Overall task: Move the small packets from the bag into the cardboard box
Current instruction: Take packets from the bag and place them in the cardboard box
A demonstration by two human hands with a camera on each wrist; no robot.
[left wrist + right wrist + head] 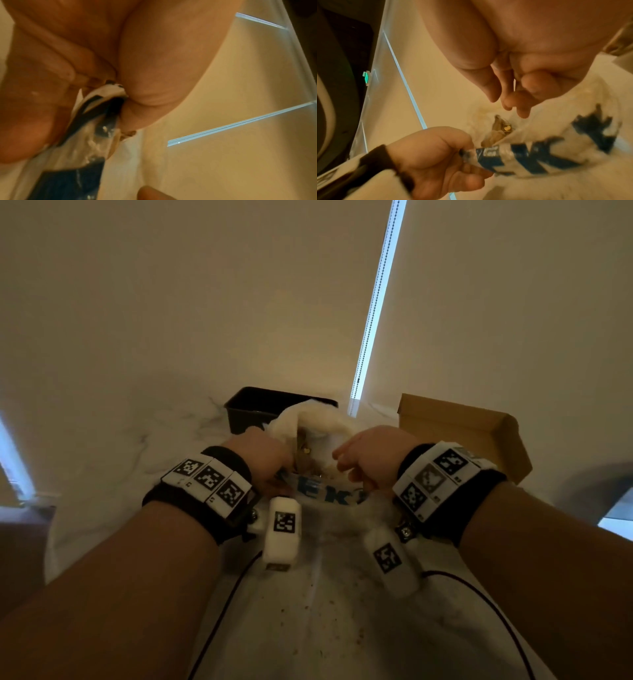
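Bag [318, 498]: mouth held between both hands
Left hand [263, 462]: grip pinches near rim
Right hand [370, 457]: fingers curled, grip unclear
Packets [498, 134]: inside, between grips

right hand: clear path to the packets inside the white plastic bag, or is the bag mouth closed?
Probably yes. The left hand grips the rim of the white plastic bag with blue lettering, holding the mouth open; brownish small packets show in the gap. The right hand hovers just above them, fingers holding nothing.

Likely home: marble-look counter [113, 440], roller blinds [205, 302] with bead chain [375, 299].
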